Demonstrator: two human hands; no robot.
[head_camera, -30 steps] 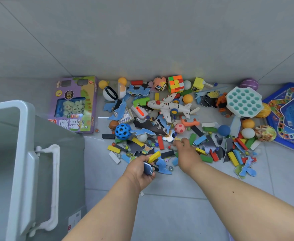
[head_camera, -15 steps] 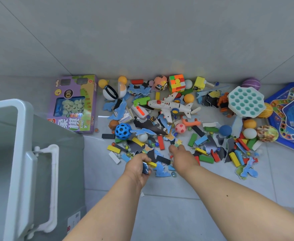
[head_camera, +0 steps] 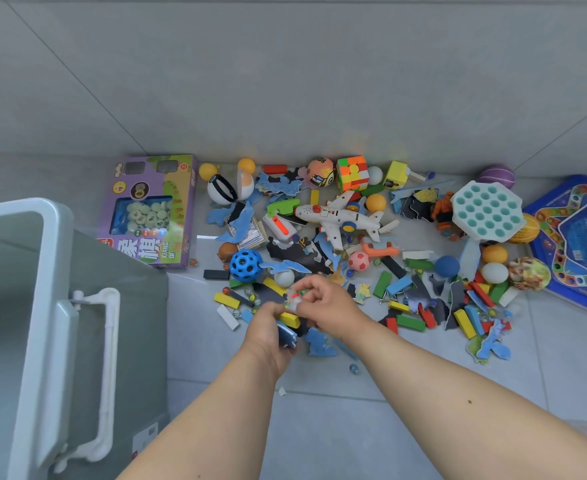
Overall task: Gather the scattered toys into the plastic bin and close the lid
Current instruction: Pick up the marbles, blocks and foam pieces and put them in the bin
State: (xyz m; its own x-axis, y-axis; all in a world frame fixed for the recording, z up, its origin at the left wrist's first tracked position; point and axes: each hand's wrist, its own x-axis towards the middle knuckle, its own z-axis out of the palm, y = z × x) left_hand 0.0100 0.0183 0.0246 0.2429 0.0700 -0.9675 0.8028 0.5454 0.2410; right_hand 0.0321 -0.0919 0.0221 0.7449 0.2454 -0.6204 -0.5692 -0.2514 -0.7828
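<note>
Your left hand (head_camera: 268, 332) grips a stack of flat pieces (head_camera: 288, 336); your right hand (head_camera: 323, 301) pinches a small piece (head_camera: 294, 299) against it. The open bin (head_camera: 47, 258) stands at your left, toys (head_camera: 337, 221) scattered ahead.

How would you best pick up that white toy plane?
Probably grip the plane across its fuselage, from above. It lies flat on the pile, wings spread sideways, so the slim body is clear on top.
</note>
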